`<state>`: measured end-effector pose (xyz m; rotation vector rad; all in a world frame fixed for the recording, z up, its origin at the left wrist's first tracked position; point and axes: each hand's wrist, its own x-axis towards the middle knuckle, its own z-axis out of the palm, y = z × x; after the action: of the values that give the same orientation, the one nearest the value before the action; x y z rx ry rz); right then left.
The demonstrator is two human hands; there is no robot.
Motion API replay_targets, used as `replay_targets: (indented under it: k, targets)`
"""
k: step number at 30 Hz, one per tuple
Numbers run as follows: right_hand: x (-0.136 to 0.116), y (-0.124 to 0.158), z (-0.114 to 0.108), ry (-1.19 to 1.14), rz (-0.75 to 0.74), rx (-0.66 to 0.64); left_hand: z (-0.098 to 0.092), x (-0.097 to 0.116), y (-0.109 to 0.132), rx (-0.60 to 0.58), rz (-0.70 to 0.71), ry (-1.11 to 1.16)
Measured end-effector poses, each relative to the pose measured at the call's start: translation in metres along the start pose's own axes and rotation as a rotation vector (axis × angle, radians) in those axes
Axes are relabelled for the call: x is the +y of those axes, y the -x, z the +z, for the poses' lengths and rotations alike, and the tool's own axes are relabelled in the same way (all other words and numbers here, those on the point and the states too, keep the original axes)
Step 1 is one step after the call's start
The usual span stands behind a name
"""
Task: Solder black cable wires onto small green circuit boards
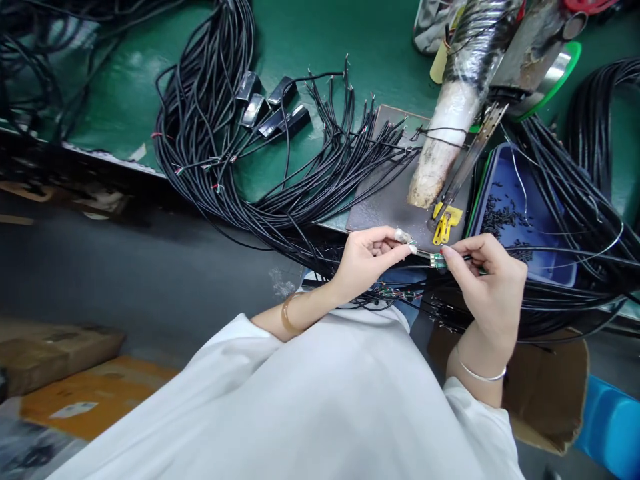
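My left hand [367, 260] is closed in a pinch, with white wrapping on the thumb and a fingertip. What lies between those fingertips is too small to make out. Facing it, my right hand [487, 277] pinches a thin black cable [555, 251] close to its end. A small green circuit board [438, 261] shows at the right thumb's tip, between the two hands. Just beyond them, a yellow clip [445, 227] lies on a dark plate [383, 200]. Several more small boards with red wires [397, 293] rest near my lap, below the left hand.
A large bundle of black cables [200, 120] with stripped ends spreads over the green table [280, 40]. Dark blocks [273, 123] sit among them. A plastic-wrapped tube [443, 147] slants over the plate. On the right stands a blue tray [505, 200] of small black pieces.
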<state>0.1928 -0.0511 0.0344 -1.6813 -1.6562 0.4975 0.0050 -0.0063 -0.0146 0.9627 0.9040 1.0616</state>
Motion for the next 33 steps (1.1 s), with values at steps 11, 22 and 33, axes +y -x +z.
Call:
replay_targets:
  k: [11,22,33]
  targets:
    - [-0.003,0.004,-0.001,0.011,-0.007,0.066,-0.006,0.006,0.005,-0.362,0.108,-0.364]
    - [0.0,-0.003,0.005,-0.086,0.082,-0.019,-0.007,0.003,-0.004,-0.391,0.391,-0.42]
    - [0.007,0.003,0.016,-0.131,0.072,-0.039,-0.006,0.008,-0.008,-0.463,0.184,-0.43]
